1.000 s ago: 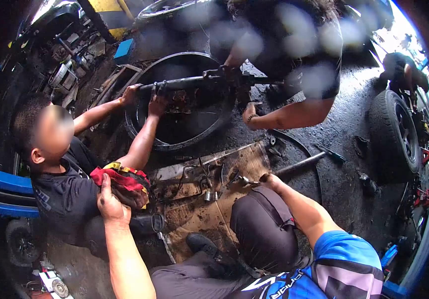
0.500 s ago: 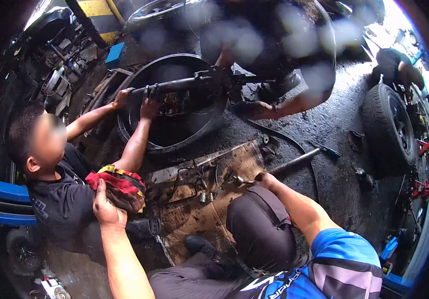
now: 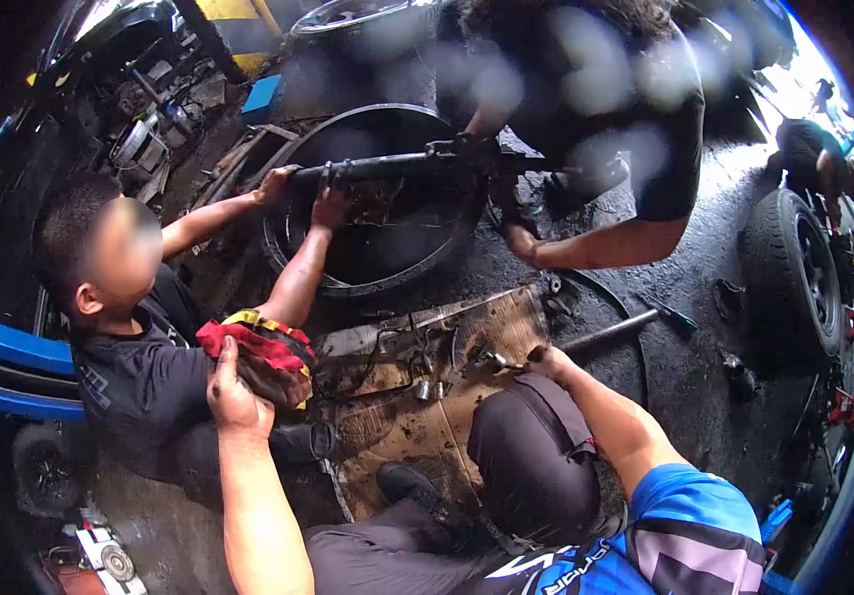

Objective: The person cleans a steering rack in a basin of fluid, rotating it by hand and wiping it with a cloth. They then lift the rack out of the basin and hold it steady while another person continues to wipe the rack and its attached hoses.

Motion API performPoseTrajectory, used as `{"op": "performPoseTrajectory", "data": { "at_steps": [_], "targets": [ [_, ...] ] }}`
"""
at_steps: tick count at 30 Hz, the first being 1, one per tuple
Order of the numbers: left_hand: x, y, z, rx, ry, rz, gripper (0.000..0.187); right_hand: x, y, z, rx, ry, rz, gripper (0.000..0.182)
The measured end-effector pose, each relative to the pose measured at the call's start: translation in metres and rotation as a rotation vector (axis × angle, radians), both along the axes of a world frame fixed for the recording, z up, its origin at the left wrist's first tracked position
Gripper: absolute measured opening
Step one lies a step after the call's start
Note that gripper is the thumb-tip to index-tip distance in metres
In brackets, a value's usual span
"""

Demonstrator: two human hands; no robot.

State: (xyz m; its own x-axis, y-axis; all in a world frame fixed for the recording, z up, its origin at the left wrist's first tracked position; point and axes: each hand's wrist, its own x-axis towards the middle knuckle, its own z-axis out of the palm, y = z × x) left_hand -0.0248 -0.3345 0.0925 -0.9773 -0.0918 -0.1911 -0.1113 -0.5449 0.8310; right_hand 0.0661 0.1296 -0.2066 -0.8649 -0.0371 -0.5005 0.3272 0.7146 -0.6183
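My left hand [image 3: 236, 395] grips a red, yellow and dark rag [image 3: 260, 353] at the left, beside a seated person's shoulder. My right hand [image 3: 549, 360] is closed on a small metal tool [image 3: 498, 361] above my bent knee, next to a long dark steel bar [image 3: 608, 332] on the floor. A greasy sheet of cardboard [image 3: 417, 416] with several small metal parts lies between my hands. Two other people hold a long black axle assembly [image 3: 417, 166] over a round black pan [image 3: 387, 198].
A person in a black shirt [image 3: 139, 382] sits at the left, and another crouches at the top. A mounted tyre [image 3: 801, 273] stands at the right. Blue bars [image 3: 10, 362] are at the far left. The concrete floor is dark and oily.
The view has shifted slightly, so everything sits a little further right and lower. My hands keep their hold on the rag and the tool. The crouching person's arm has moved along the axle.
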Motion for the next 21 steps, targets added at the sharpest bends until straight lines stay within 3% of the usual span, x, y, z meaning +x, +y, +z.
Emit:
{"op": "performPoseTrajectory", "data": {
  "at_steps": [2,6,15,18,21],
  "targets": [
    [0.0,0.002,0.002,-0.041,0.017,-0.027,0.033,-0.01,-0.004,0.009,0.036,-0.053,-0.099,0.048],
    [0.002,0.008,0.006,-0.03,0.021,-0.026,0.033,-0.042,-0.002,0.044,0.038,0.105,-0.034,0.048],
    [0.007,0.001,0.009,-0.056,0.001,0.023,0.034,-0.079,-0.004,0.042,0.004,0.382,0.032,0.045],
    [0.007,-0.004,0.005,-0.042,-0.009,0.023,0.034,-0.077,-0.011,0.059,0.036,0.358,0.067,0.044],
    [0.007,-0.005,0.004,-0.017,-0.012,0.013,0.034,-0.076,-0.012,0.035,0.011,0.297,0.034,0.044]
  ]
}}
